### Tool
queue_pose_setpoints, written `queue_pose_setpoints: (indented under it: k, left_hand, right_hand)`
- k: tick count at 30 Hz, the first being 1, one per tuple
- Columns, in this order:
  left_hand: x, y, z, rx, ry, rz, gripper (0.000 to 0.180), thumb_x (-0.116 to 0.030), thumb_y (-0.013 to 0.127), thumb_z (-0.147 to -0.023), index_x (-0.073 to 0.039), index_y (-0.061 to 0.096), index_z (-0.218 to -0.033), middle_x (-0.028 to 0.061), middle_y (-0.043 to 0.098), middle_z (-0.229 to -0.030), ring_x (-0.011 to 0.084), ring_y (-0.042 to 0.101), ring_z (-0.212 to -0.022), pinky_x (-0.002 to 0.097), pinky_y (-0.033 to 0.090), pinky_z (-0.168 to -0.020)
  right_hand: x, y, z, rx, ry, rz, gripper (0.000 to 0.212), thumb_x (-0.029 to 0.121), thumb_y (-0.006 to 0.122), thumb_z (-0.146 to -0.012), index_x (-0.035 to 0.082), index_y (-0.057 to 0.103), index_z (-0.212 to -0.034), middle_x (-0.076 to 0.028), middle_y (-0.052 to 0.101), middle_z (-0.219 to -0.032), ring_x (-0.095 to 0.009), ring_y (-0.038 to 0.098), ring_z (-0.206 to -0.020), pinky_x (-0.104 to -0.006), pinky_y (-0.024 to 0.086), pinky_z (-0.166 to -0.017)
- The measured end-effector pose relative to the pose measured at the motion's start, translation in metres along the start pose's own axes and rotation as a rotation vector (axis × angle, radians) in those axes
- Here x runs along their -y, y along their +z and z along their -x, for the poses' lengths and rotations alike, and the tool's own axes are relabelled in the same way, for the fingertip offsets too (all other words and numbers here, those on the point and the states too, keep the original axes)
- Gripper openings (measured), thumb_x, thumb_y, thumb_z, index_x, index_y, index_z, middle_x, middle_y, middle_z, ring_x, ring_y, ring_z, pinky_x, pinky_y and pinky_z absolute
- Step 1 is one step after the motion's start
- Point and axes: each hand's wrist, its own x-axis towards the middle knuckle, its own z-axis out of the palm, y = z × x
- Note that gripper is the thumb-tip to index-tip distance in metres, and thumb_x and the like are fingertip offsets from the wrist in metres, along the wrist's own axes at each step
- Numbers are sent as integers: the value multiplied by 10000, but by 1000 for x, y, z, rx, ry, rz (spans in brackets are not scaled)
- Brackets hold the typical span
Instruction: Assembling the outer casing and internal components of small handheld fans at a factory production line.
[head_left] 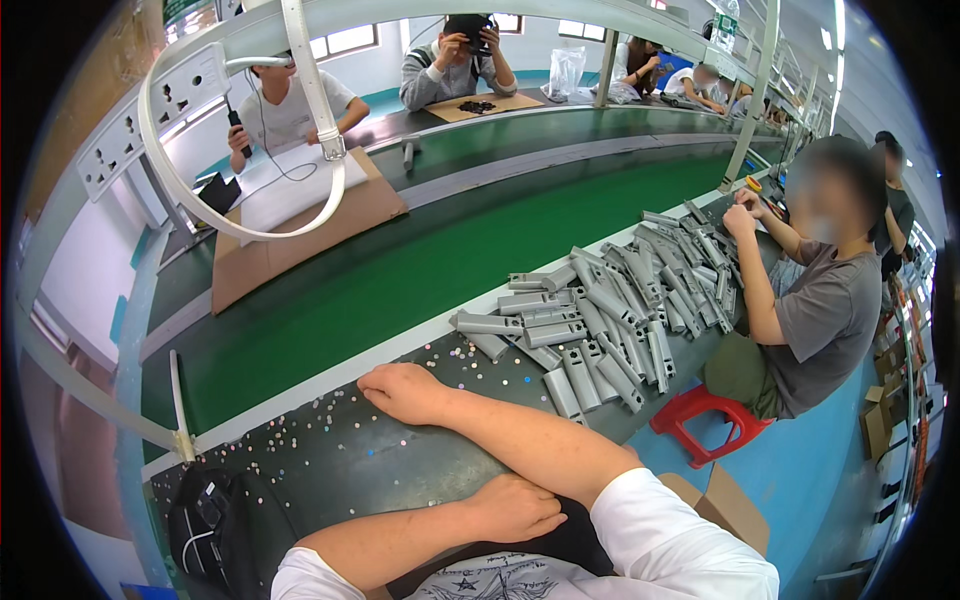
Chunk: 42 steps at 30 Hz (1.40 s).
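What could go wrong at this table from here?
The grey parts lie in a loose, overlapping heap, and a few sit close to the near edge of the table. A bump from the right forearm might push one off.

Small coloured dots are scattered around the right hand; some could stick to the skin or get swept about if the arm slides.

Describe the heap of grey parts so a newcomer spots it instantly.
Find the long green belt, then the dark bench on its near side. The heap lies right of the right hand. Long grey pieces distinguish it from tiny scattered dots.
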Motion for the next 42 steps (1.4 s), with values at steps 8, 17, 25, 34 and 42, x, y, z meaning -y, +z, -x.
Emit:
queue_pose_setpoints:
  k: [8,17,25,34,42]
  left_hand:
    - [-2,-1,0,-23,12,5,318,-256,611,-880,-28,619,-659,92,640,-690,283,634,-716,405,519,-681]
    - [4,5,0,-104,42,0,320,-274,634,-862,-64,569,-630,64,601,-674,275,614,-680,407,500,-623]
    - [2,2,6,-45,-3,23,320,-264,612,-866,-39,580,-640,105,611,-698,303,622,-726,421,504,-679]
    - [-1,2,2,15,-6,-4,315,-293,599,-886,-62,608,-673,87,626,-713,284,635,-704,417,512,-629]
    - [1,-5,-7,47,-18,-32,273,-305,636,-859,-86,654,-698,67,645,-726,263,647,-688,404,524,-630]
  right_hand:
    - [0,-1,1,11,-2,15,231,178,560,-908,40,663,-1062,-154,671,-1007,-354,632,-960,-435,507,-849]
    - [-2,3,1,-63,-56,-3,197,163,561,-879,47,671,-995,-167,669,-916,-369,637,-889,-458,515,-794]
    - [5,3,-2,-39,-62,27,191,158,564,-876,51,674,-989,-164,674,-935,-363,638,-893,-452,516,-792]
    - [-1,7,-2,-95,-57,4,203,183,543,-878,60,683,-957,-170,676,-927,-374,639,-898,-474,513,-795]
    - [-10,10,0,-102,-28,-48,186,169,547,-841,70,688,-914,-165,672,-900,-363,642,-890,-471,510,-787]
